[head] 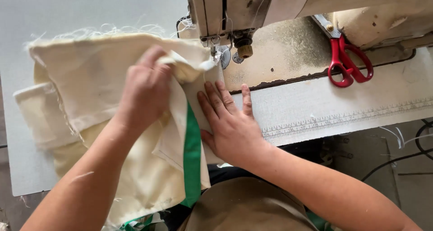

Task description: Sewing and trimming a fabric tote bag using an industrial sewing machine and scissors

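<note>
Cloth (103,86) under both hands at sewing machine (225,10).
Left hand (144,89) grips folded cream cloth with green strip (193,159); right hand (230,122) flat, pressing its edge near needle; red scissors (347,62) far right.

We look down on a pale grey-white work table (18,159) whose near edge carries a printed ruler strip (343,119), its top worn and dusty around a scuffed cream sewing machine (279,5). Red-handled scissors (347,62) rest against the machine's base on the right. Below the table's edge we see dark cables (406,156) trailing over a dim grey floor (406,186), all under soft, even light.
</note>
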